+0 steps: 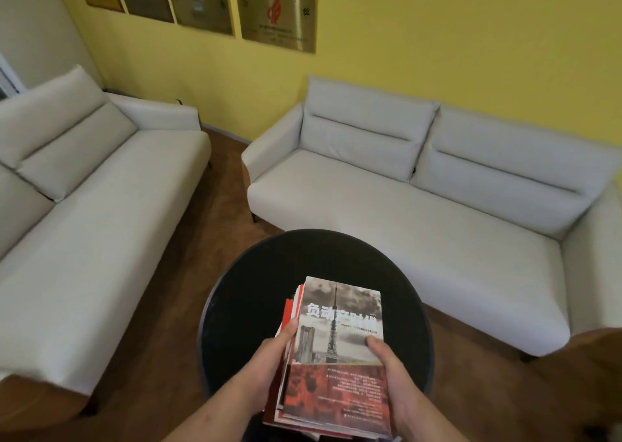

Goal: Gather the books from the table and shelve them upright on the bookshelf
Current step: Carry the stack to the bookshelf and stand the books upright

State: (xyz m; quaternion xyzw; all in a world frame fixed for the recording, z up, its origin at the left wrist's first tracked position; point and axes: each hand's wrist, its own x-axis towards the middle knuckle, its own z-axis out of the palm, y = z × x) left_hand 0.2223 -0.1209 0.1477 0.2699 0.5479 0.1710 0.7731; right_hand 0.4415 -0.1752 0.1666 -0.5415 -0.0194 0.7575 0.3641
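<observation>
Over the near edge of the round black worktop (242, 307): stack of books (336, 391), several thin paperbacks lying flat, edges not squared. Red covers fan out on the left beneath the top book (340, 320), which shows a tower. The stack overhangs the near edge toward the person. Whether its underside touches the worktop, cannot tell.

Left grip (269, 357), a bare hand: thumb on the top cover's left margin, fingers out of sight under the stack's left side. Right grip (393, 371): thumb pressed on the cover, fingers hidden round the right edge. Both are clenched on the stack, one to each long side.

Handling, as a judgement: the covers look glossy, so the books likely slide on one another, and the fanned left side is the weak point. Soft covers, some flex. Moderate weight for two hands, not fragile. The best hold is on both long sides with support beneath, after squaring the edges against the worktop. Tilting risks the top book slipping off.

Bookshelf not in view. Far sofa (404, 206) stands beyond the far edge, second sofa (101, 206) off the left edge.
</observation>
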